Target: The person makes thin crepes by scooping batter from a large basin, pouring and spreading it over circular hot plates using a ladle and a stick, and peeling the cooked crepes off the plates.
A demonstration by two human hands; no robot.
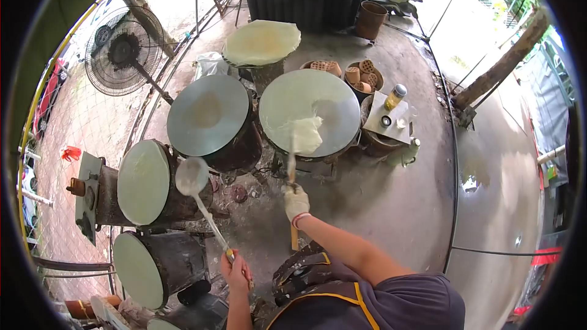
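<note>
My bare left hand (pixel 237 272) is closed round the handle of a long ladle (pixel 192 176). The ladle's pale-coated round bowl hangs over the gap beside the left griddles. In a white glove, my right hand (pixel 295 203) grips a long wooden-handled spatula (pixel 291 168). Its far end meets a folded lump of pale batter (pixel 308 136) on the large round griddle (pixel 342 110). A thin pale batter layer covers much of that griddle, while a grey patch at its right shows bare. The spatula's tip is partly hidden by batter.
Around me stand several drum stoves, including a griddle with a brown centre (pixel 208 110) and one bearing a pale sheet (pixel 263 43). A fan (pixel 124 50) is at left. Right of the large griddle are a board with a jar (pixel 395 96) and perforated briquettes (pixel 364 76).
</note>
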